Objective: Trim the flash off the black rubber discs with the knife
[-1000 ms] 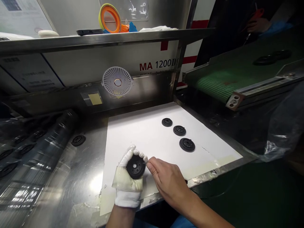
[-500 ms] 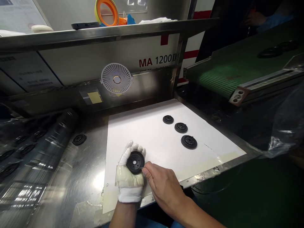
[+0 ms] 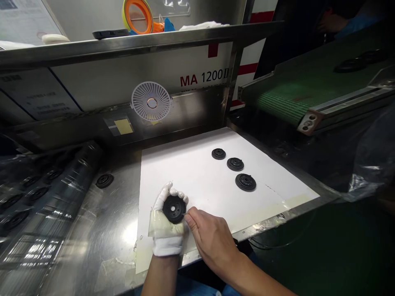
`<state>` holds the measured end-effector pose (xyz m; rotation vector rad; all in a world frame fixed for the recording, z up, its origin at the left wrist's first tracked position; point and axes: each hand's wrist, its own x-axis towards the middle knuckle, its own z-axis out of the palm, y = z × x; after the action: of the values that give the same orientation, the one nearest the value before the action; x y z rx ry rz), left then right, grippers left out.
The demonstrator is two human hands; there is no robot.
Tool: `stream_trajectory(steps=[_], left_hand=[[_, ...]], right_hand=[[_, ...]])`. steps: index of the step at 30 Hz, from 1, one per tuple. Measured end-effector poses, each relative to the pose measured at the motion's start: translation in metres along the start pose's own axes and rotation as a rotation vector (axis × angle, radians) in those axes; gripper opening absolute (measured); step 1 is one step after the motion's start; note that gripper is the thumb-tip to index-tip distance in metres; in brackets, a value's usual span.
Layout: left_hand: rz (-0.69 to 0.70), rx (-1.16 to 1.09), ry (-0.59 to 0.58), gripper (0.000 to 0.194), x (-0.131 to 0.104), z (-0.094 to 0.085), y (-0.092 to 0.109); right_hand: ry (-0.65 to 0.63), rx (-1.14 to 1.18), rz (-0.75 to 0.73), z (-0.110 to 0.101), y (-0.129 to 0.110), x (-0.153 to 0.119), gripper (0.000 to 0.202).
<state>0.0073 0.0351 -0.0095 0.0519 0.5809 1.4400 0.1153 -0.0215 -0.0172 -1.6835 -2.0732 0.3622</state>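
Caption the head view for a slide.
The gloved left hand holds a black disc, the bare right hand at its edge; three similar discs lie on the white sheet.

Matt held disc point(image 3: 178, 214), smooth paper sheet point(image 3: 185, 164), shiny metal table point(image 3: 115, 213)

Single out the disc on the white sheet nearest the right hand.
The front disc of the three; the middle disc and rear disc lie farther from the right hand.
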Motion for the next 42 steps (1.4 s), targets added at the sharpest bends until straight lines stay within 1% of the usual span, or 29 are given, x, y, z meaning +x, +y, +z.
stream_trajectory(steps=[3, 4, 6, 7, 9, 11, 12, 15, 17, 19, 22, 24, 25, 26, 27, 30, 31, 32, 35, 39, 42], left_hand=[[0.041, -0.020, 0.026, 0.006, 0.002, 0.000, -0.001], [0.056, -0.025, 0.035, 0.007, 0.002, 0.000, 0.000], [0.069, -0.001, 0.036, 0.015, 0.000, -0.001, 0.002], [0.041, 0.029, 0.017, 0.021, -0.002, -0.002, 0.003], [-0.058, 0.095, -0.043, 0.033, -0.006, -0.004, 0.007], [-0.126, 0.117, -0.100, 0.038, -0.008, -0.006, 0.011], [-0.124, 0.102, -0.121, 0.038, -0.009, -0.007, 0.011], [-0.048, 0.042, -0.138, 0.027, -0.005, -0.007, 0.010], [-0.007, 0.015, -0.092, 0.018, 0.000, -0.005, 0.007], [0.036, -0.001, -0.028, 0.013, 0.003, -0.002, 0.003], [0.152, -0.010, 0.037, 0.016, 0.002, -0.001, -0.002], [0.231, 0.002, 0.048, 0.022, 0.000, -0.002, -0.003], [0.248, 0.015, 0.046, 0.025, -0.002, -0.004, -0.002], [0.226, 0.033, 0.034, 0.030, -0.004, -0.005, -0.001], [0.168, 0.051, 0.013, 0.034, -0.005, -0.006, 0.001], [-0.053, 0.083, -0.056, 0.043, -0.006, -0.010, 0.009], [-0.086, 0.077, -0.075, 0.043, -0.005, -0.011, 0.012], [-0.081, 0.063, -0.087, 0.041, -0.004, -0.011, 0.013], [-0.012, 0.023, -0.068, 0.027, -0.001, -0.008, 0.013], [0.060, 0.007, 0.015, 0.013, 0.003, -0.002, 0.005], [0.128, -0.006, 0.038, 0.013, 0.002, -0.002, 0.001]], right_hand=[[0.000, 0.012, -0.006, 0.004, -0.007, -0.002, 0.027], [0.002, 0.024, -0.011, 0.005, -0.008, -0.002, 0.026], [0.001, 0.057, -0.030, 0.004, -0.008, -0.002, 0.025], [-0.003, 0.076, -0.041, 0.003, -0.007, -0.002, 0.025], [-0.012, 0.105, -0.058, 0.000, -0.003, 0.000, 0.027], [-0.005, 0.094, -0.047, -0.003, 0.002, 0.002, 0.028], [0.006, 0.076, -0.031, -0.004, 0.003, 0.003, 0.028], [0.039, 0.017, 0.011, -0.003, 0.005, 0.005, 0.028], [0.035, 0.006, 0.014, 0.000, 0.002, 0.004, 0.027], [0.022, 0.007, 0.019, 0.004, -0.003, 0.003, 0.025], [0.004, 0.016, 0.013, 0.009, -0.010, 0.000, 0.023], [-0.009, 0.031, -0.003, 0.010, -0.014, -0.002, 0.022], [-0.016, 0.040, -0.009, 0.010, -0.014, -0.002, 0.022], [-0.018, 0.048, -0.013, 0.010, -0.014, -0.002, 0.022], [-0.017, 0.054, -0.019, 0.010, -0.013, -0.002, 0.022], [-0.003, 0.059, -0.040, 0.008, -0.006, -0.001, 0.021], [0.005, 0.055, -0.037, 0.008, -0.003, -0.001, 0.022], [0.013, 0.047, -0.025, 0.007, 0.000, 0.000, 0.023], [0.039, 0.012, 0.026, 0.007, 0.003, 0.002, 0.026], [0.026, 0.002, 0.019, 0.009, -0.005, 0.001, 0.025], [0.009, 0.009, -0.002, 0.012, -0.012, -0.002, 0.023]])
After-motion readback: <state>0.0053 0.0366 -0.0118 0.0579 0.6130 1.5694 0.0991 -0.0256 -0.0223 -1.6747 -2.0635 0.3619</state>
